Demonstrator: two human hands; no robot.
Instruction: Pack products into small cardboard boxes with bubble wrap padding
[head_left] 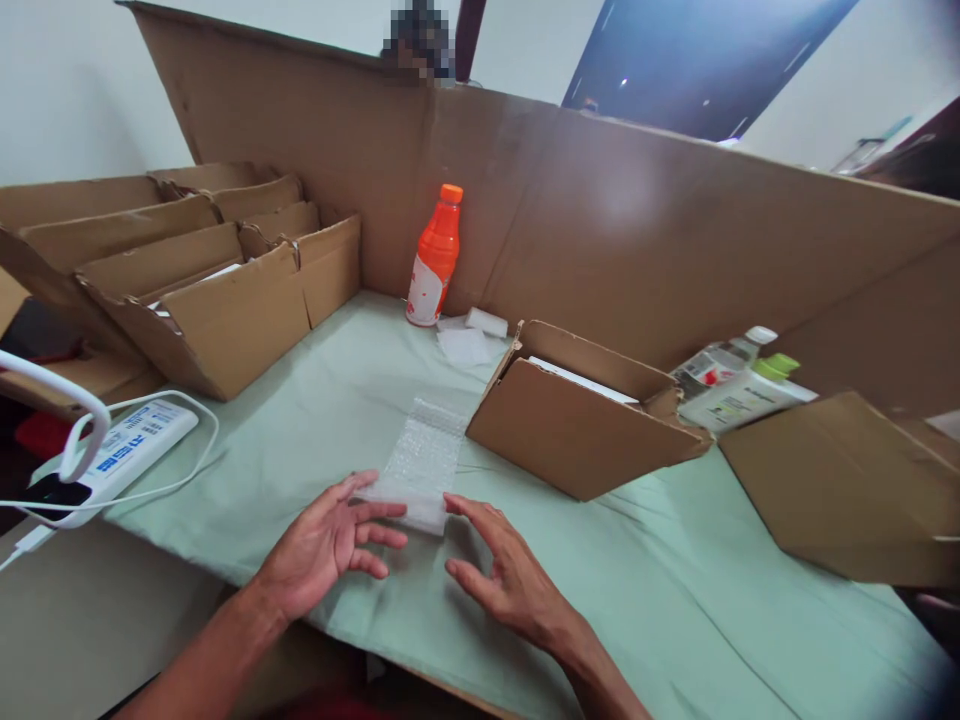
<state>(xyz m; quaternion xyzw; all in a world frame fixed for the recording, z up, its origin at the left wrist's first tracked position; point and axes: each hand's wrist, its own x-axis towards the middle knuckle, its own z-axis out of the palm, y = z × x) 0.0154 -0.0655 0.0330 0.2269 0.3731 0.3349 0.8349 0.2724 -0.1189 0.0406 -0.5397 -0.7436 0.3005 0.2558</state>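
We have both hands open, left hand and right hand, fingers spread at the near end of the bubble-wrap sheet. It looks light, soft and floppy; best pinched by its near corners. It lies flat on the green-clothed bench, cardboard walls behind.
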